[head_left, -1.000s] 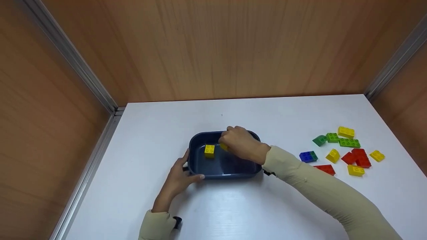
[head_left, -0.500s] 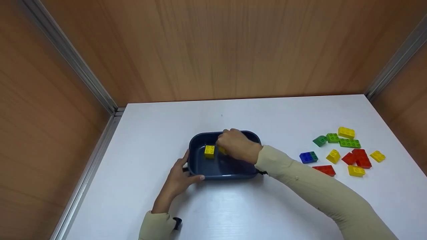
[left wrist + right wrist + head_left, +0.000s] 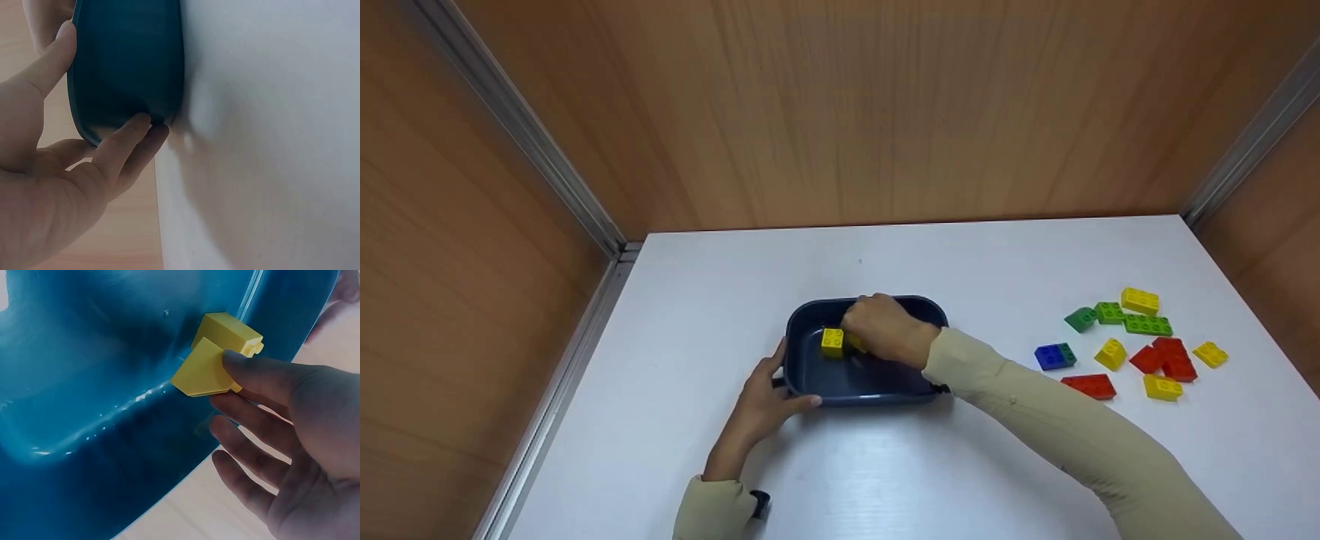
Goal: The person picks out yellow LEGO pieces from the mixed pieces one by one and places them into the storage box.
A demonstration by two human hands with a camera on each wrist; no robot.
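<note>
A dark blue baking dish [image 3: 877, 400] with rounded corners lies on the white table, in the middle of the head view. My left hand [image 3: 761, 401] holds its left end, thumb at the near side and fingers around the end wall. Inside the dish, my right hand [image 3: 889, 330] pinches a yellow toy brick with a slanted face [image 3: 199, 374] between thumb and index finger. Right beside that brick stands another yellow toy brick [image 3: 832, 343] on the dish floor; the two overlap in the right wrist view. The dish's right end is partly hidden by the right arm.
Loose toy bricks are scattered at the right of the table: several yellow ones, such as a yellow brick [image 3: 1140, 301], red bricks [image 3: 1174, 358], green bricks [image 3: 1147, 325] and a blue-and-green pair [image 3: 1054, 356]. Wooden panels [image 3: 885, 112] enclose the table's back and sides.
My right hand has moved left and slightly down into the dish with its yellow brick, closer to the standing yellow brick. My left hand stays on the dish.
</note>
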